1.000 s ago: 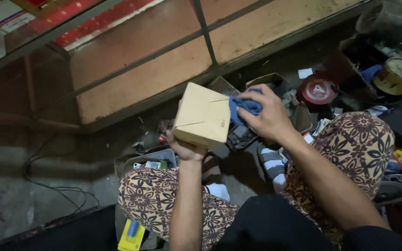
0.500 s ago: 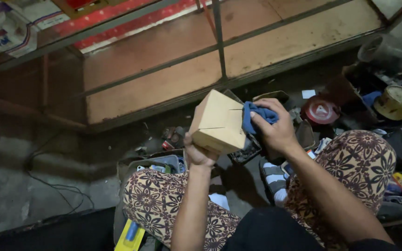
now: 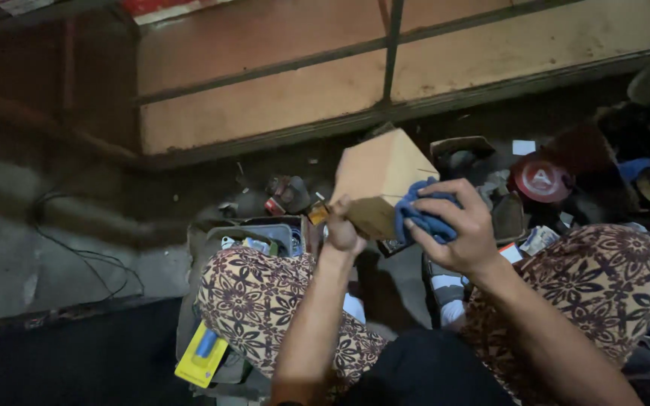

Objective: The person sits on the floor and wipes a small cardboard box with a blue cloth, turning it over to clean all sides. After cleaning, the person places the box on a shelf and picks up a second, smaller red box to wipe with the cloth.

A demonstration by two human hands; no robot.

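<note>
A small tan cardboard box (image 3: 378,177) is held up in front of me, tilted on one corner. My left hand (image 3: 342,228) grips its lower left edge. Against the box's right side, my right hand (image 3: 457,229) presses a bunched blue cloth (image 3: 417,216). Both hands hover above my knees, which are covered in brown floral-patterned fabric (image 3: 261,297).
A grey tray of small parts (image 3: 261,234) lies by my left knee. A yellow packet with a blue item (image 3: 202,355) lies lower left. A red round lid (image 3: 539,179) and an open dark box (image 3: 460,154) sit to the right amid clutter. A black cable (image 3: 77,252) runs over the concrete.
The box has turned in my hands, showing a different face and standing more on its corner. My right hand with the blue cloth has slid lower along the box's side.
</note>
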